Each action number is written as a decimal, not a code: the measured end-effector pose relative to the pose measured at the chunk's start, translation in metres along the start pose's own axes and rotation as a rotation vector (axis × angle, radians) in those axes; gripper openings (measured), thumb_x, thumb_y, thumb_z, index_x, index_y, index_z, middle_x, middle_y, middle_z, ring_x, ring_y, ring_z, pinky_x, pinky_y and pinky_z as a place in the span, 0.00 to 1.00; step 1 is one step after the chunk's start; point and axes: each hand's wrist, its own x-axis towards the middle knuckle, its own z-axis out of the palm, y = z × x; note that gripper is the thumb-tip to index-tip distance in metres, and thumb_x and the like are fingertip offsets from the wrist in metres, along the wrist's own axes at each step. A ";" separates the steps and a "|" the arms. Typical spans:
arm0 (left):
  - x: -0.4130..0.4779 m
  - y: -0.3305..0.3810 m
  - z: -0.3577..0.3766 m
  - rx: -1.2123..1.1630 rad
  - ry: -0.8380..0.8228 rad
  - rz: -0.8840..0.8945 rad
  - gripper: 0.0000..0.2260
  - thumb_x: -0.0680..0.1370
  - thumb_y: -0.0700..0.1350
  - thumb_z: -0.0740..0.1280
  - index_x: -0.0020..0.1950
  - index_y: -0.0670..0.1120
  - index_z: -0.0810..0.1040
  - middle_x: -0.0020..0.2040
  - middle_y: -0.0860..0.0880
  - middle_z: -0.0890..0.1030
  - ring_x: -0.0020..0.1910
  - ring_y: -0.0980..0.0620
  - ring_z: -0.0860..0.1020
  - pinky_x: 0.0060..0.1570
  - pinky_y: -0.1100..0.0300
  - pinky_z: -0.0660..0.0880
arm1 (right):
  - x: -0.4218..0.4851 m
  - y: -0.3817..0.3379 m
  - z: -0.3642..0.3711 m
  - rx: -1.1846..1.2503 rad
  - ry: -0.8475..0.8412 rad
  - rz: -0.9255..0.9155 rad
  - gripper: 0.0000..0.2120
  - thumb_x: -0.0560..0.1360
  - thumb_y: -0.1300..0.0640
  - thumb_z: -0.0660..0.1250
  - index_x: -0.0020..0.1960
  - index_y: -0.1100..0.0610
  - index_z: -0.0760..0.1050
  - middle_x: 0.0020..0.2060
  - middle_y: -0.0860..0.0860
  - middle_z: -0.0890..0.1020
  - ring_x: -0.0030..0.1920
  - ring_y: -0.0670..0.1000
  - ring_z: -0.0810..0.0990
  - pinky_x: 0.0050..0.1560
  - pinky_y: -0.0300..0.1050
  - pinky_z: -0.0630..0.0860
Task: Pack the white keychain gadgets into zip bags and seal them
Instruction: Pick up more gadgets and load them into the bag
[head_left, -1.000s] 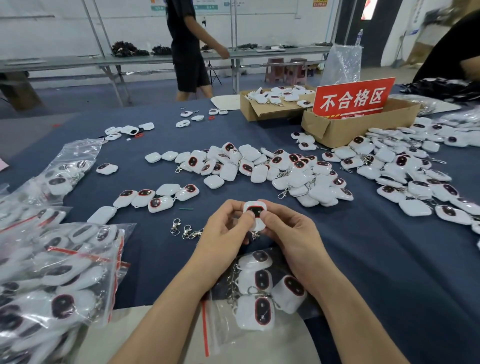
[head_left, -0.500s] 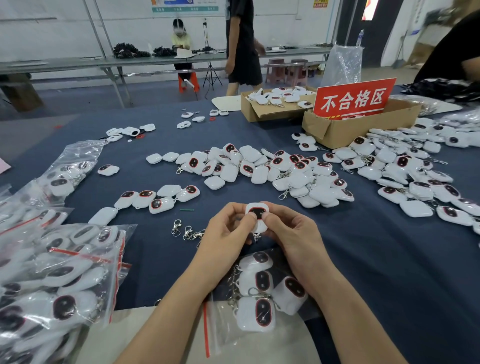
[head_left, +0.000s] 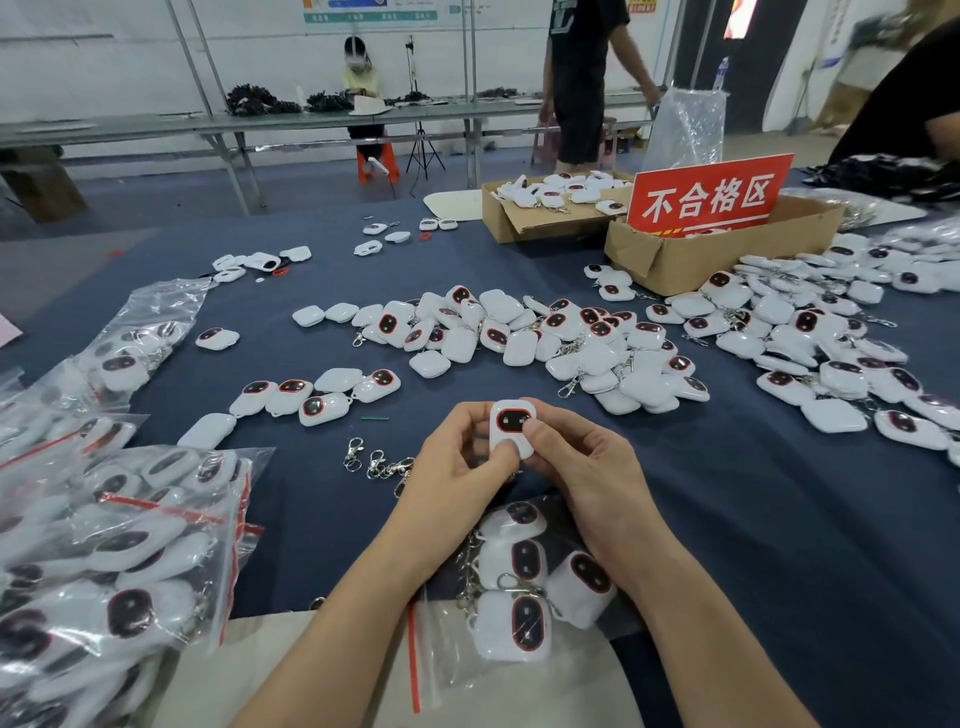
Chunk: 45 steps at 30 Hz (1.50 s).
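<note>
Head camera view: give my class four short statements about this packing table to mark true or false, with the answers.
1. The left hand and the right hand together hold one white keychain gadget with a red-rimmed dark screen. True.
2. The clear zip bag with a red strip below the wrists is empty. False: it holds several white gadgets.
3. A red sign with white characters stands in a brown cardboard box. True.
4. The table cloth is green. False: it is dark blue.

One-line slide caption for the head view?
Left hand and right hand hold one white keychain gadget over a partly filled zip bag, loose gadgets heaped on the blue table.
</note>
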 end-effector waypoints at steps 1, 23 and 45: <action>0.000 0.000 0.000 0.005 -0.001 0.002 0.10 0.80 0.38 0.68 0.59 0.49 0.79 0.49 0.51 0.85 0.45 0.58 0.82 0.45 0.66 0.78 | 0.000 0.000 0.000 0.003 0.004 -0.003 0.10 0.79 0.59 0.70 0.58 0.51 0.84 0.53 0.56 0.87 0.55 0.57 0.86 0.56 0.51 0.82; 0.003 -0.001 0.002 -0.020 0.054 0.012 0.10 0.80 0.38 0.69 0.59 0.50 0.81 0.48 0.53 0.87 0.46 0.57 0.84 0.46 0.68 0.78 | 0.002 0.000 0.003 -0.029 0.039 -0.028 0.11 0.79 0.59 0.69 0.56 0.46 0.84 0.53 0.52 0.87 0.57 0.53 0.85 0.58 0.47 0.81; -0.002 -0.003 0.011 0.201 0.183 0.195 0.08 0.77 0.47 0.73 0.55 0.54 0.80 0.53 0.56 0.80 0.50 0.60 0.79 0.48 0.71 0.73 | 0.002 0.003 0.001 0.024 -0.076 -0.120 0.09 0.77 0.53 0.63 0.48 0.43 0.81 0.63 0.46 0.83 0.65 0.51 0.81 0.62 0.44 0.77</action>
